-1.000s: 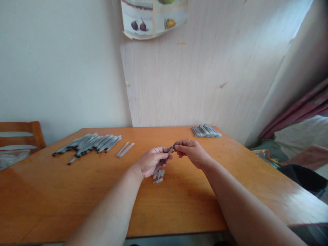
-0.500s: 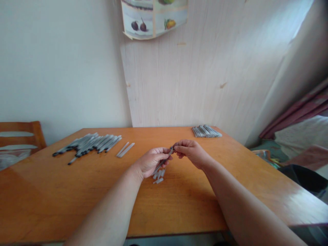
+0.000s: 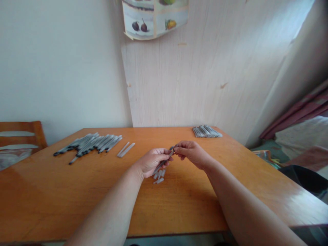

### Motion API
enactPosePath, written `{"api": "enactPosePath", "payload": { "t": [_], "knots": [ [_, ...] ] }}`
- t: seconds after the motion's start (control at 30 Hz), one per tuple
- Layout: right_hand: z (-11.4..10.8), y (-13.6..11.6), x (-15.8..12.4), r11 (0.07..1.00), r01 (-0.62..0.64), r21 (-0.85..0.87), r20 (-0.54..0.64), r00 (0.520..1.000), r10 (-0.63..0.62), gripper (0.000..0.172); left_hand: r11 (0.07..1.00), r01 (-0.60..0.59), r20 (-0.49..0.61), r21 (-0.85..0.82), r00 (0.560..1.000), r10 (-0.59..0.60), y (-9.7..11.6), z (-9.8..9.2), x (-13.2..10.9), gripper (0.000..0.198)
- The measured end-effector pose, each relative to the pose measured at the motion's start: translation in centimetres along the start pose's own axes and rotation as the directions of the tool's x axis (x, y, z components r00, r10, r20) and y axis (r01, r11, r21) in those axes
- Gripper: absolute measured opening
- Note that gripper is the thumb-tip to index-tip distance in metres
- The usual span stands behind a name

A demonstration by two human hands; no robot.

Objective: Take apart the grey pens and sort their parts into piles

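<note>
My left hand [image 3: 156, 160] is closed around a slim grey pen [image 3: 160, 166], which slants up and to the right. My right hand [image 3: 189, 151] pinches at the pen's dark upper end; the fingertips hide the exact part. Below the left hand, several short whitish translucent caps [image 3: 160, 174] lie on the table. Left of the hands, two clear tubes [image 3: 126, 149] rest side by side. Farther left is a spread pile of grey pens with black ends [image 3: 88, 143].
A wooden table [image 3: 102, 198] carries everything. At its far right edge lies a stack of grey pens [image 3: 207, 131]. A wooden chair [image 3: 38, 136] stands at the left, and a black bin [image 3: 304, 179] beside the table's right edge. Behind is a wall with a fruit picture [image 3: 155, 20].
Very little differs. Both hands hold nearly the same pose at the pen, with the right hand a touch lower. The view has shifted slightly.
</note>
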State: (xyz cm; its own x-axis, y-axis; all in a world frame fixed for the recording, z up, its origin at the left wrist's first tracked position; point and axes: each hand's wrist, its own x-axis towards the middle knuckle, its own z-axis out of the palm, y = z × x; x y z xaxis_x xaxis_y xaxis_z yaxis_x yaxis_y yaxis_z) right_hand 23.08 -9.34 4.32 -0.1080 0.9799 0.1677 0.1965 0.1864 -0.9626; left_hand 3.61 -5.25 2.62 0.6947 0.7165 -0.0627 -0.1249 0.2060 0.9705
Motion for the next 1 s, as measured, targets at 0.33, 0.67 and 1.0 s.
{"api": "enactPosePath", "payload": {
  "t": [0.33,0.67,1.0],
  "knots": [
    [-0.1,0.1,0.0,0.984,0.013,-0.175,-0.003,1.0,-0.014,0.023,1.0,0.011,-0.013,0.012,1.0,-0.011,0.0,0.1,-0.1,0.023],
    [0.4,0.8,0.4,0.927,0.064,-0.371,-0.039,0.996,-0.084,0.033,0.998,0.011,-0.011,0.057,1.0,-0.011,-0.2,0.3,-0.1,0.026],
    [0.6,1.0,0.6,0.925,0.108,-0.365,0.026,0.994,-0.105,0.052,0.995,-0.003,-0.001,0.103,1.0,0.003,0.0,0.7,-0.3,0.024]
  ]
}}
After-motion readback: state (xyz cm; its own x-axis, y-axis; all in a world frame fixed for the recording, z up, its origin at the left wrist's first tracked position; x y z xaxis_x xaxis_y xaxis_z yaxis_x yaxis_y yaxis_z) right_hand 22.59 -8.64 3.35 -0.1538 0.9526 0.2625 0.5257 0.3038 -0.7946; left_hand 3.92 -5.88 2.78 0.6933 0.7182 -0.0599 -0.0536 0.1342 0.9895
